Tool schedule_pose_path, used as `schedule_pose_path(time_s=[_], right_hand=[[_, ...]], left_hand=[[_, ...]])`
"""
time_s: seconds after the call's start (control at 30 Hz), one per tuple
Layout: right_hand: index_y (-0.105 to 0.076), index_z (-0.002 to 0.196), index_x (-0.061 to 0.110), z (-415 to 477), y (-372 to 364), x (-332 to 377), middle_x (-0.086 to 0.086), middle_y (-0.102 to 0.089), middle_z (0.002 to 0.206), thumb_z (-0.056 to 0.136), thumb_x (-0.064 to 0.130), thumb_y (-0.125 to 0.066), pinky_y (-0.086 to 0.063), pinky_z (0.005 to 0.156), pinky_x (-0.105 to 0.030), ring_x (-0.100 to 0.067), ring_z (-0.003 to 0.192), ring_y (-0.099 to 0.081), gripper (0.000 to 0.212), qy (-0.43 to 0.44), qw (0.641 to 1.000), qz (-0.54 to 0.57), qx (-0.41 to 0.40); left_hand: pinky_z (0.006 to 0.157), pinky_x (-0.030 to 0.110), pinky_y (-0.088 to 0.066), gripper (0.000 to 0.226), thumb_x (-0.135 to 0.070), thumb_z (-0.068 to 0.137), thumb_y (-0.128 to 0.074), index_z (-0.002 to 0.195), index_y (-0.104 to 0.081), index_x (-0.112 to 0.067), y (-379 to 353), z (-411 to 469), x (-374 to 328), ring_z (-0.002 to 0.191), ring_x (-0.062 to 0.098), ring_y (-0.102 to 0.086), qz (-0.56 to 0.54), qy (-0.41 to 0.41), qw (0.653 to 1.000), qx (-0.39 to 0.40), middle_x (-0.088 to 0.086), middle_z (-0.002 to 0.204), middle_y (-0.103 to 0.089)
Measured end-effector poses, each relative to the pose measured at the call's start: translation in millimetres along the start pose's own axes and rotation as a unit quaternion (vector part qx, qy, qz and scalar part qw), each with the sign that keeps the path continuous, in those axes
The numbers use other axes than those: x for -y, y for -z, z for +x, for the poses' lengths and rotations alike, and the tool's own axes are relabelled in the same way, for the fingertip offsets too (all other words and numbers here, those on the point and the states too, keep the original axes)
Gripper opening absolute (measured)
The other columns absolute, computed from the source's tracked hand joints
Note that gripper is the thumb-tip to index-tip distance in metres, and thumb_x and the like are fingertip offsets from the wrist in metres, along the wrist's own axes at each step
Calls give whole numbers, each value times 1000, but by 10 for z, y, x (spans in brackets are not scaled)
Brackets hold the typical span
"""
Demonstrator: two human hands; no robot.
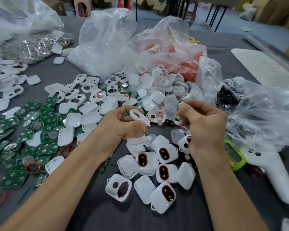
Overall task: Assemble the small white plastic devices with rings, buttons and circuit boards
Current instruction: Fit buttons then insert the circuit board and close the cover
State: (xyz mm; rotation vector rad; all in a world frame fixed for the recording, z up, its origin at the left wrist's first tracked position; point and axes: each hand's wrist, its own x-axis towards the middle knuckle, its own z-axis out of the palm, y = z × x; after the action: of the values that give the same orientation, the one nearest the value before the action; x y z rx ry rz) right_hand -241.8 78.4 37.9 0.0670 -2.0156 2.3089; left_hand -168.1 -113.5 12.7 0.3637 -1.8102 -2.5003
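While left fingers [123,114] gripped a white shell [139,117] and right fingers [193,112] pinched a small part [178,122], I judged squaring them first wise.

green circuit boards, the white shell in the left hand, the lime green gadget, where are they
green circuit boards [48,119]: head view, a board mid-pile
white shell [142,120]: head view, solid end, pinched by the left hand [120,127]
lime green gadget [232,152]: head view, its grey screen
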Motion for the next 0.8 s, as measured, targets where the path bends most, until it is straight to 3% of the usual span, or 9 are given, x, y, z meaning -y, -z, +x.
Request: schedule_pose_path(time_s=[0.13,0.27,0.4,0.6,0.7,0.8], right_hand=[[-75,77,12,-8,2,-6,-7,-73,64,84,-3,-75,-50,49,-20,-16,51,-68,16,-41,998,14,46],[-76,82,5,-78,-101,-24,-16,-75,74,87,1,-75,-57,55,-24,-20,60,-73,6,-73,989,66,106],[-77,81,13,-232,-193,-84,-7,-75,69,80,-4,-77,-57,58,-26,-21,61,-73,16,-14,990,-34,133],[-81,81,20,-417,-298,-160,12,-75,69,81,6,-78,-61,67,-25,-5,65,-72,14,98,974,-171,109],[-82,78,22,-377,-279,-170,15,-74,69,80,9,-81,-55,65,-16,-1,63,-68,13,97,975,-182,82],[-81,76,23,-341,-255,-166,18,-73,67,80,14,-81,-54,63,-16,-1,61,-67,10,98,971,-201,82]], left_hand=[[67,28,-61,49,-18,48,-92,94,-76,-20,-8,12,10,77,22,-74,12,-3,1000,-6,15,95,-78],[69,31,-61,52,-19,48,-93,97,-75,-20,-13,21,36,78,23,-73,29,-8,1000,-6,15,95,-77],[70,31,-62,52,-13,52,-92,100,-73,-19,0,15,53,76,24,-73,51,-31,998,-12,13,89,-76],[64,25,-59,51,16,66,-85,106,-67,-10,6,8,66,75,19,-74,135,-101,983,-72,8,90,-79],[73,38,-62,53,17,66,-84,102,-67,-18,-24,0,80,81,25,-73,177,-129,972,-85,10,94,-78],[63,42,-57,49,4,61,-81,95,-65,-28,-59,3,108,68,17,-64,224,-152,957,-107,6,80,-74]])
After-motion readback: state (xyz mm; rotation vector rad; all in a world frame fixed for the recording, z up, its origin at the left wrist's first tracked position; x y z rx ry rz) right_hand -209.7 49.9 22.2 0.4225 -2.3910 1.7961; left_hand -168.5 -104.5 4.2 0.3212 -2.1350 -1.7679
